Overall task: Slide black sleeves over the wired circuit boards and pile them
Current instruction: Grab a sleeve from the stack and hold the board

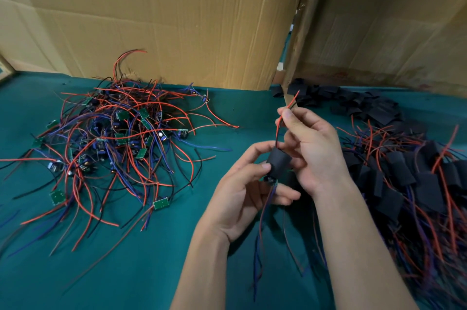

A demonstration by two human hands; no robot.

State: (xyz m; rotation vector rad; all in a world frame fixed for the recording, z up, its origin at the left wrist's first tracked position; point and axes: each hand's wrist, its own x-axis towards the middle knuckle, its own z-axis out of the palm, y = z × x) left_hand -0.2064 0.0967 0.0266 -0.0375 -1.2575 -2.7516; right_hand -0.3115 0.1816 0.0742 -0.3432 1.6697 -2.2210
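Near the centre of the frame, slightly right, both hands met over a single piece. The left hand (242, 191) curled its thumb and fingers around a black sleeve (278, 161), which stood roughly upright with the edge of a wired circuit board (271, 180) peeking out at its lower end and thin blue and dark wires trailing down past the palm. The right hand (313, 148) pinched the red and black wires (284, 117) that rose out of the top of the sleeve, thumb and forefinger closed on them just above it.

In the left half of the frame lay a loose pile of bare boards (118, 137), small green boards tangled in red, blue and black leads, on the green table cloth (126, 259). Along the right edge sat the pile of sleeved boards (409, 183) (black covers with wires sticking out in all directions), just beside the right forearm. Above it, in the upper right, a scatter of empty sleeves (353, 105) rested against the foot of the cardboard walls (177, 19) standing behind the table.
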